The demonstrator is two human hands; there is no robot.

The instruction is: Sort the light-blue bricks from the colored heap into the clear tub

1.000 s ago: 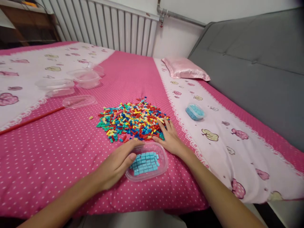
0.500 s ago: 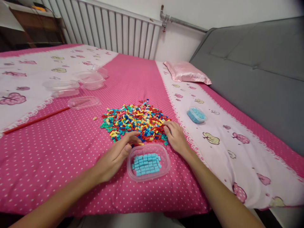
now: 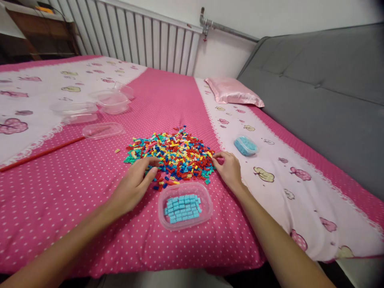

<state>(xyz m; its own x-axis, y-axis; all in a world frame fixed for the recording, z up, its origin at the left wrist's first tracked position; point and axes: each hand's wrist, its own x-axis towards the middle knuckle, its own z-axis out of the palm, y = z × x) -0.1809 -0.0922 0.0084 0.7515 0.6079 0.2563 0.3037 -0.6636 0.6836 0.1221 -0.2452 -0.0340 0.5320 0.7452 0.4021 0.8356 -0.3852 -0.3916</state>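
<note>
A heap of small plastic building bricks (image 3: 177, 154) in red, yellow, blue and green lies on the pink dotted bedspread (image 3: 120, 240). At the heap's left front edge is my left hand (image 3: 136, 180), thumb and fingers apart, with nothing visible between them. My right hand (image 3: 227, 168) rests against the right edge of the heap, its thumb and forefinger curved toward each other by a yellow brick; I cannot tell whether it grips one. Nearer me, between my forearms, stands a clear plastic tub (image 3: 207, 216) with light-blue bricks (image 3: 183, 208) packed in rows.
On the right sits a closed tub of blue pieces (image 3: 246, 145). Several clear containers (image 3: 111, 102) and a lid (image 3: 103, 131) lie at left, beside a red stick (image 3: 42, 154). A pink pillow (image 3: 234, 92) lies near the grey headboard (image 3: 318, 68). One loose brick (image 3: 117, 151) lies left of the heap.
My left hand has moved left and away from me, uncovering red, blue and yellow bricks behind the tub. My right hand has shifted slightly right along the heap's edge.
</note>
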